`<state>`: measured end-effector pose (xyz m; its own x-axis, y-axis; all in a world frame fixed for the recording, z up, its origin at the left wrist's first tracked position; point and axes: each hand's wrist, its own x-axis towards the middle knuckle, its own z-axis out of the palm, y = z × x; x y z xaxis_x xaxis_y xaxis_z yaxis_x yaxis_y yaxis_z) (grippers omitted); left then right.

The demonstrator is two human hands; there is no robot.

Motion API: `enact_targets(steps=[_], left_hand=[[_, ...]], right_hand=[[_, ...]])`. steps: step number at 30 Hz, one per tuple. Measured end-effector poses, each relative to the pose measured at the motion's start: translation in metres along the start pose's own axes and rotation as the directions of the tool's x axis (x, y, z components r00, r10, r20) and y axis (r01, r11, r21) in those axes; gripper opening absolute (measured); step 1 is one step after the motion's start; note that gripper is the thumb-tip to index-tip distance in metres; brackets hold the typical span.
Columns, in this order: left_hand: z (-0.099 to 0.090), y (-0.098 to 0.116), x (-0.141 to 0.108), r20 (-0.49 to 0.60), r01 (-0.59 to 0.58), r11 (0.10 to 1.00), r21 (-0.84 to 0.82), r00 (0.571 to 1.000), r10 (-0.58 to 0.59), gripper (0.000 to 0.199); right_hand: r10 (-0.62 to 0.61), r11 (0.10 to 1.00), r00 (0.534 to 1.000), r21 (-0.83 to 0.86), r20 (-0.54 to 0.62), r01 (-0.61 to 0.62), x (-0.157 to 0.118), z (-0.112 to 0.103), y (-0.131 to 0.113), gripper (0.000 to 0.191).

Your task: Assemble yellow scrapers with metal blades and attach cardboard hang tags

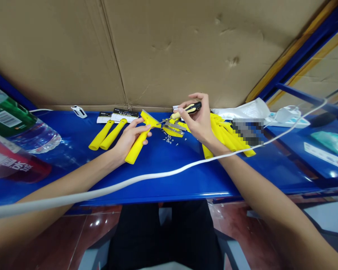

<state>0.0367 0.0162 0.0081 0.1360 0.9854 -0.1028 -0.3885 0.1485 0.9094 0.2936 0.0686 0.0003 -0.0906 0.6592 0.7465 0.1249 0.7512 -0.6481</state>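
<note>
My left hand point(131, 138) is closed around a yellow scraper point(139, 145), its wide head tilted up and away from me. In my right hand point(199, 120) is a screwdriver point(185, 111) with a cream and black handle; its shaft points left and its tip meets the scraper's head or lies right in front of it. Beneath the screwdriver lie flat yellow pieces and metal blades point(173, 129). Small screws and nuts point(169, 140) are scattered just in front of them on the blue tabletop point(163, 183).
Two yellow scrapers point(112, 135) with black-and-white packaging lie at left. Several yellow handles point(222, 135) are piled right of my right hand. Large bottles point(8, 116) stand at far left. A white cable point(169, 173) hangs across the view above my forearms. Cardboard point(169, 52) walls the back.
</note>
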Motion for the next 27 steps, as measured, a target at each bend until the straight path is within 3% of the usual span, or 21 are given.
enact_targets(steps=[4, 9, 15, 21, 27], left_hand=[[0.0, 0.0, 0.001, -0.011, 0.008, 1.0, -0.006, 1.0, -0.008, 0.049], [0.0, 0.0, 0.0, -0.009, 0.02, 1.0, -0.013, 1.0, -0.02, 0.049], [0.0, 0.001, 0.001, -0.015, 0.021, 1.0, -0.02, 1.0, -0.021, 0.049], [0.001, 0.001, 0.0, -0.015, 0.022, 1.0, -0.011, 1.0, -0.022, 0.048], [0.0, 0.001, 0.001, -0.011, 0.023, 1.0, -0.019, 1.0, -0.023, 0.049]], right_hand=[[0.023, 0.998, 0.998, 0.055, 0.059, -0.027, -0.001, 0.001, -0.001, 0.062], [0.043, 0.998, 0.999, -0.051, -0.006, -0.044, -0.001, -0.001, -0.005, 0.057], [0.073, 0.987, 0.996, 0.136, 0.056, -0.08, -0.001, 0.001, -0.004, 0.065], [0.092, 0.995, 0.996, 0.034, -0.02, -0.091, -0.001, 0.002, -0.006, 0.062], [0.065, 0.994, 0.996, 0.088, 0.064, -0.07, -0.001, 0.002, -0.01, 0.065]])
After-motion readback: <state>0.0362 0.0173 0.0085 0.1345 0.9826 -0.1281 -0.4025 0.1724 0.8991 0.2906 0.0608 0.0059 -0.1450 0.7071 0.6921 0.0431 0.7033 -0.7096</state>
